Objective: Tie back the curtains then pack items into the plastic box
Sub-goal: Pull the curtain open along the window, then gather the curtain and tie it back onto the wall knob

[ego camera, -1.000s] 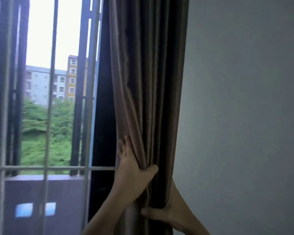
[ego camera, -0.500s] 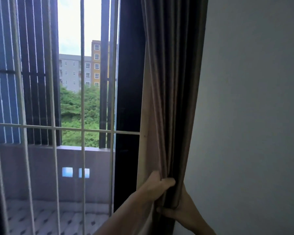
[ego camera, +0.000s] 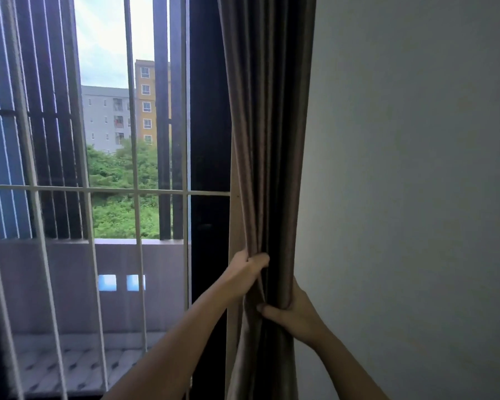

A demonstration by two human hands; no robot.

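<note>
Plain grey-white wall (ego camera: 410, 168) fills the right half of the view; to the left stands a tall window with white metal security bars (ego camera: 133, 192), beyond which greenery and apartment blocks are visible. Between wall and window hangs the task's thing, a brown-grey pleated fabric curtain (ego camera: 269, 125), gathered into a narrow vertical bundle against the dark window frame.

Compared with the frame a second earlier, the left hand (ego camera: 244, 272) sat flat against the fabric with fingers pointing upward; it is now closed around the window-side edge of the bundle, thumb across the front folds. The right hand (ego camera: 293, 313) has come further round from the wall side and clamps the bundle just below the left, fingers wrapped under the pleats. More of the window is exposed than in the earlier frames, though the camera has also shifted, so how far the curtain itself has moved cannot be told.

Assessment: the curtain appears fully bunched and held by both hands, which suggests the gathering step is near complete. No tie-back cord, strap or hook is visible, so securing remains outstanding. The plastic box and the items to be packed are not in view; that part of the task is judged not yet started.
</note>
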